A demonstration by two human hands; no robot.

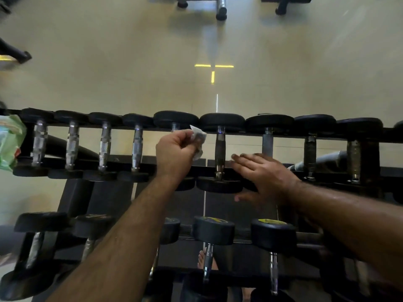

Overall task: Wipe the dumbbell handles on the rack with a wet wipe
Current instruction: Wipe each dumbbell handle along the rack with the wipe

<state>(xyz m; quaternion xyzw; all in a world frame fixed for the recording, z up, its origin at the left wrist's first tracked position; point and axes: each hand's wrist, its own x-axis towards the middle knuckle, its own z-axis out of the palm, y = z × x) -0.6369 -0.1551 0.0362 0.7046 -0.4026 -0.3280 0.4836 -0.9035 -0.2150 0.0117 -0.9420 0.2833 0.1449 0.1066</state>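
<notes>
A black rack (283, 134) carries a top row of several black dumbbells with metal handles. My left hand (174, 150) grips a crumpled white wet wipe (198, 138) over the handle of the fifth dumbbell (175, 119), which the hand mostly hides. Just right of it stands a dumbbell with a dark handle (219, 153). My right hand (265, 173) lies flat with straight fingers over the rack's near rail, right of that dark handle, covering the lower part of the neighbouring dumbbell (267, 142).
A green wet-wipe pack (9, 142) sits at the rack's far left end. A lower tier (239, 273) holds more dumbbells. Beige tiled floor lies beyond the rack, with machine feet (221, 14) at the top. A bare foot (201, 260) shows under the rack.
</notes>
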